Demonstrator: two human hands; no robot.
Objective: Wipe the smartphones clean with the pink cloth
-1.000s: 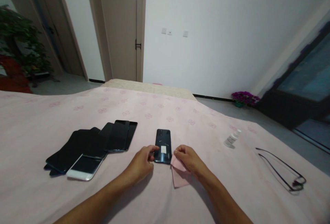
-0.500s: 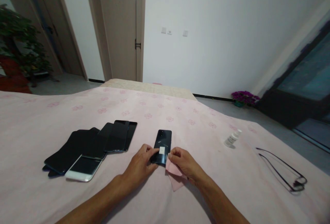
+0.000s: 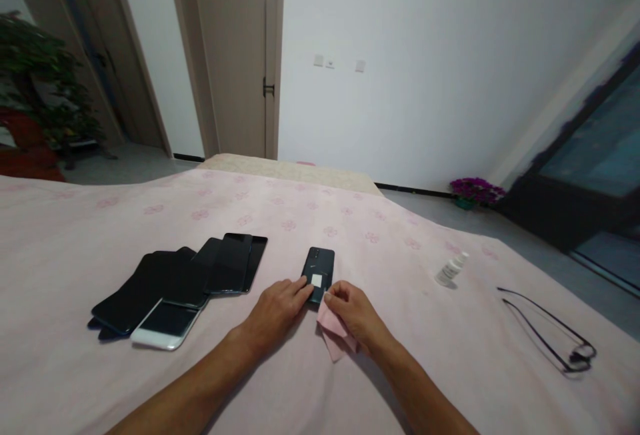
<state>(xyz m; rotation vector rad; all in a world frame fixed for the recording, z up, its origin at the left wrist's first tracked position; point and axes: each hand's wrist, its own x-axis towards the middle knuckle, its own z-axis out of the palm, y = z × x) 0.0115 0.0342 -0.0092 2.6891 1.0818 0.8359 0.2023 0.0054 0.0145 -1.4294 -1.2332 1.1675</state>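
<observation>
A dark smartphone (image 3: 321,263) lies back side up on the cloth, its camera lenses at the far end and a white square sticker (image 3: 317,280) on its back. My left hand (image 3: 280,305) holds it at the lower left, a fingertip beside the sticker. Pinched in the fingers of my right hand (image 3: 356,308) is a pink wiping cloth (image 3: 334,331), which hangs down near the phone's lower right corner. The phone's near end is partly hidden by my hands.
Several dark phones (image 3: 145,288) overlap at the left, with a white-framed phone (image 3: 167,325) in front. To the right are a small white bottle (image 3: 451,270) and a pair of glasses (image 3: 550,335). A pink flowered tablecloth (image 3: 425,368) covers the table.
The phone has shifted slightly away from me. My left hand's fingers have moved up its left side, and the pink cloth in my right hand has shifted a little left.
</observation>
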